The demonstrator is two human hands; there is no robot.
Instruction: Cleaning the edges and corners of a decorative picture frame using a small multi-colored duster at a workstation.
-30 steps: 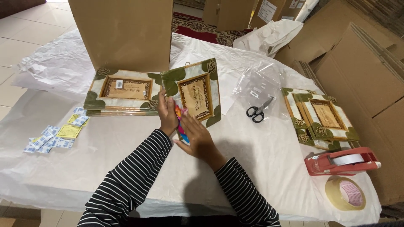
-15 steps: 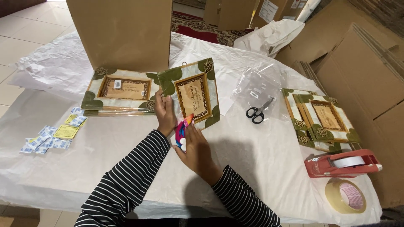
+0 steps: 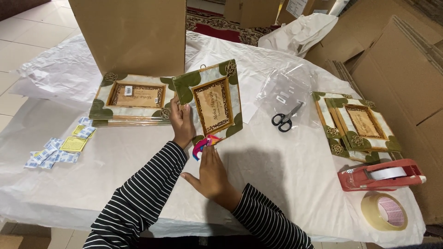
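Observation:
A decorated green-and-cream frame [image 3: 211, 99] is tilted up on its lower edge near the middle of the white-covered table [image 3: 286, 184]. My left hand [image 3: 181, 122] grips its left edge. Right below the frame lies a small bright pink, blue and yellow item [image 3: 203, 144]. My right hand [image 3: 211, 171] rests flat on the table with fingertips touching that item; the fingers are together and hold nothing.
A stack of similar frames [image 3: 131, 97] lies at left before a tall cardboard box [image 3: 131, 34]; more frames [image 3: 360, 127] are at right. Scissors [image 3: 284, 119] lie on clear bags [image 3: 286, 90]. A red tape dispenser [image 3: 380, 174], tape roll [image 3: 384, 211] and small packets [image 3: 57, 150] are nearby.
My right hand has lowered from the frame's lower edge to the table, laying the colourful item down. My left hand stays on the frame, which now stands more upright.

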